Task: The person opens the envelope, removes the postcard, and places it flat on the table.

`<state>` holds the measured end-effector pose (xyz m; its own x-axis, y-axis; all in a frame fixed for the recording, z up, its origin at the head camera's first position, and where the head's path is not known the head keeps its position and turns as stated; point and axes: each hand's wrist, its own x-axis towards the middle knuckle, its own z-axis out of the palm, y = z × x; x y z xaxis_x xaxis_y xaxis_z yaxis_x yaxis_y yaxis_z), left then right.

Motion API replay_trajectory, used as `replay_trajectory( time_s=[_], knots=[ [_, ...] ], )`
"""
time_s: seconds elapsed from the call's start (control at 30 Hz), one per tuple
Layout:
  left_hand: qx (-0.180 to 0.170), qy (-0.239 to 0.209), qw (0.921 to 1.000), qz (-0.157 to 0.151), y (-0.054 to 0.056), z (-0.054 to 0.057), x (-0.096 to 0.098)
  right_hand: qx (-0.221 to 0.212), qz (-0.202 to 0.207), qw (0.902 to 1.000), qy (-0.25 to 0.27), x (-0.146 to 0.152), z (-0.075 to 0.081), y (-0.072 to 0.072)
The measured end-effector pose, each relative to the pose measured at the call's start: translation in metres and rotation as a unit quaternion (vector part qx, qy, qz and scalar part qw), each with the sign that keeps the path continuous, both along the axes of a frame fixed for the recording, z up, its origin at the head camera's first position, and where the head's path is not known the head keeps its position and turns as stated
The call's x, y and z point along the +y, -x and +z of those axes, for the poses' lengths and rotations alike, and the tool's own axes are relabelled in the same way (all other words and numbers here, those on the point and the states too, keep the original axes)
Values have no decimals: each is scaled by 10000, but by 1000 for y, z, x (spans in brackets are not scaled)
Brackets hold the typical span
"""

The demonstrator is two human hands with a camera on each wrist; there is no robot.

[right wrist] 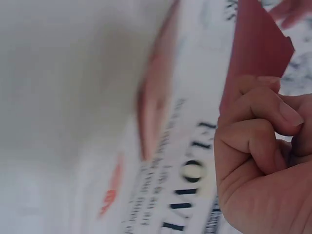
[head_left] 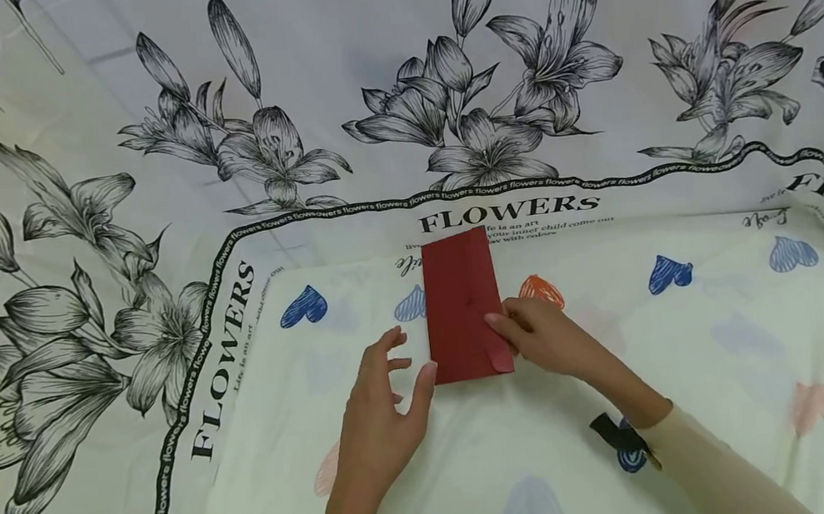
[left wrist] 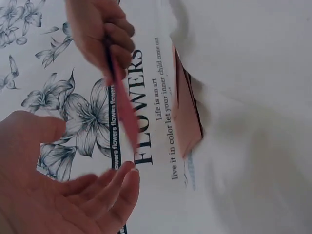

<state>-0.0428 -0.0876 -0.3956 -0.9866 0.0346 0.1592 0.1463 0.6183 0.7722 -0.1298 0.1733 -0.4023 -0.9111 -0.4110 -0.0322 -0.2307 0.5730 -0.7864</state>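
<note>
My right hand pinches a flat red envelope by its right edge, thumb on the near face. The envelope stands tall in the head view, with a small lighter flap at its lower right corner. My left hand is spread at the lower left, its thumb tip right by the envelope's edge. In the left wrist view its fingers hold nothing, and the envelope hangs edge-on from the other hand. A second reddish paper piece lies beyond on the cloth, and also shows blurred in the right wrist view.
A white cloth with coloured hearts covers the surface. Around it runs a black border band with flower drawings and FLOWERS lettering. A black strap shows beside the right sleeve.
</note>
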Motion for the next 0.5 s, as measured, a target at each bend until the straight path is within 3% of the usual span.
replay_trajectory(
  time_s=[0.1,0.2,0.3,0.4,0.5],
  knots=[
    [-480,-940,9942,-198,0,0,5,16,-26,9993,385,0,14,-29],
    [-838,-2102,9727,-509,-1,2,10,-39,-65,9981,609,-2,26,-53],
    [-851,-2947,9484,-803,-1,5,13,-26,-32,9977,672,-3,34,-71],
    [-744,-3328,9357,-902,-2,7,18,130,-48,9988,465,-2,39,-83],
    [-690,-3461,9313,-901,-3,8,21,402,-253,9988,84,-3,42,-93]
  ],
)
